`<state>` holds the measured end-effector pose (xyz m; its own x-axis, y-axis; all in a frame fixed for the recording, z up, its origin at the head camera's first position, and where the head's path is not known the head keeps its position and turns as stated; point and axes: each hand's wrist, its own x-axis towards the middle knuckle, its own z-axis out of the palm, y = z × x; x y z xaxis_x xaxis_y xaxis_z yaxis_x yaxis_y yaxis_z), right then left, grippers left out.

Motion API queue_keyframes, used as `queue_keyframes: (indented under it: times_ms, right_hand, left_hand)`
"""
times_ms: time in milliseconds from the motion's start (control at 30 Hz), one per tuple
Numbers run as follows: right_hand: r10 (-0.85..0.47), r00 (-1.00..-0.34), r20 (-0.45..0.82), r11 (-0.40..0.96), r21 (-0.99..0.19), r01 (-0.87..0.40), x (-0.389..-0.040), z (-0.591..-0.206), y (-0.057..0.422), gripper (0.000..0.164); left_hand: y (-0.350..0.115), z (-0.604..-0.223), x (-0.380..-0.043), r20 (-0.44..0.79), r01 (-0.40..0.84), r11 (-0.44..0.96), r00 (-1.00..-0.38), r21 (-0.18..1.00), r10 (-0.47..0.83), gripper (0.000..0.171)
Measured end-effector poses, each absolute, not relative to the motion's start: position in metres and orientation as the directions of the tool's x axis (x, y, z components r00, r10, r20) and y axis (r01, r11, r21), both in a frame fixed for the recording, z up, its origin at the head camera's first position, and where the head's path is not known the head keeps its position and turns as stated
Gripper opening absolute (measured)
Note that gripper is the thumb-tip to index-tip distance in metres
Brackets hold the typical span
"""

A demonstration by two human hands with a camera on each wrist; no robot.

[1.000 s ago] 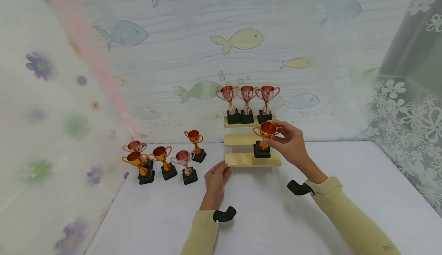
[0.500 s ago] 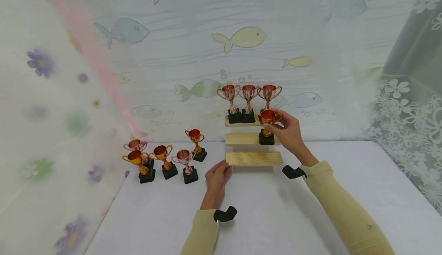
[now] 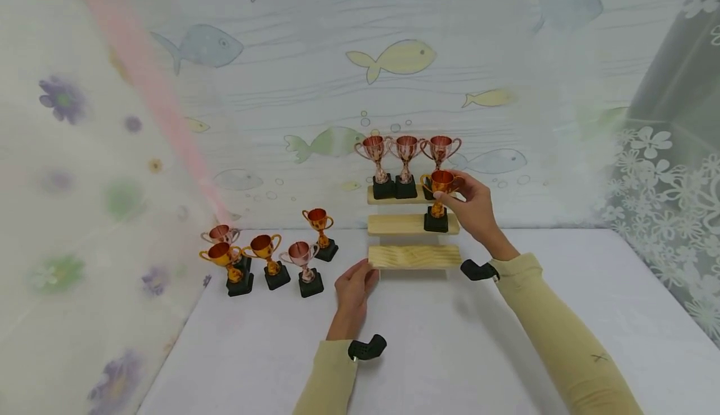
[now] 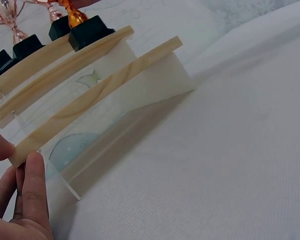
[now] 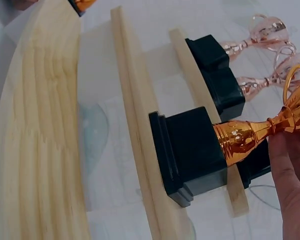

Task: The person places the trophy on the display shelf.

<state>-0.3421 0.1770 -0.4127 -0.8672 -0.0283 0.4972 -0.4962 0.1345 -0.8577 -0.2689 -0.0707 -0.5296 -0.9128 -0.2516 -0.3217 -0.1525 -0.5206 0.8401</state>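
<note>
My right hand [image 3: 474,210] pinches a gold trophy cup [image 3: 437,207] by its bowl and stem. The trophy's black base [image 5: 190,155] is at the right part of the middle wooden step in the right wrist view. My left hand [image 3: 353,290] grips the left end of the lowest step of the three-step display stand [image 3: 413,257], thumb above and fingers below. Three rose-gold trophies [image 3: 406,165] stand on the top step; the gold one partly covers the rightmost.
Left of the stand, a loose group of gold trophies [image 3: 273,265] and rose-gold trophies [image 3: 306,271] stands on the white table [image 3: 427,352]. A fish-patterned curtain [image 3: 281,77] hangs close behind the stand.
The right hand has carried the gold trophy from over the lowest step up and back to the middle step. The left hand keeps its grip on the stand.
</note>
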Motion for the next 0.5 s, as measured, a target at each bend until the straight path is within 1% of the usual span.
queue_keyframes:
  times_ms: [333,500]
  right_hand:
    - [-0.051,-0.852,0.522,0.186,-0.833,-0.521,-0.348,-0.412,0.185,0.049]
    - [-0.083,-0.862,0.500,0.228,-0.832,-0.505,-0.349,-0.410,0.191,0.051]
  left_hand:
    - [-0.071,-0.530,-0.269,-0.315,-0.147,-0.518,-0.915,0.843,-0.252,0.033]
    - [-0.070,-0.529,-0.269,-0.318,-0.146,-0.522,-0.913,0.840,-0.257,0.033]
